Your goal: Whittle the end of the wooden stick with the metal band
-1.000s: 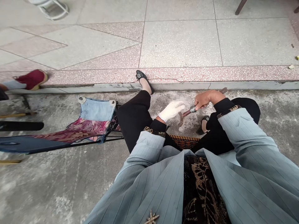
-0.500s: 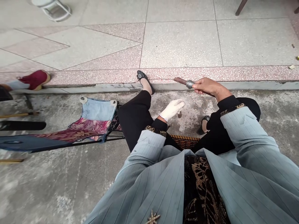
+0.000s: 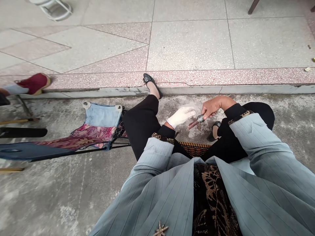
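Observation:
My right hand (image 3: pixel 212 107) is bare and closed round a brown, rusty-looking tool (image 3: pixel 194 124) with silver wire (image 3: pixel 200 118) wound thickly about its middle. The tool slants down to the left, its free end close below my left hand (image 3: pixel 183 116). That hand wears a white glove and its fingers are curled together. Whatever it grips is hidden behind the fingers. Both hands are over the rough concrete between my knees, with a small gap between them.
Below my hands is a woven seat edge (image 3: pixel 193 149). To the left stands a low folding chair (image 3: pixel 98 135) with patterned cloth, and another person's red shoe (image 3: pixel 36 83). A pinkish step edge (image 3: pixel 187 77) runs across in front; a white stool (image 3: pixel 56 9) stands beyond it.
My right hand has come down and left with the wire-wound tool, which now points down beside the glove instead of up and away. My left hand has barely moved.

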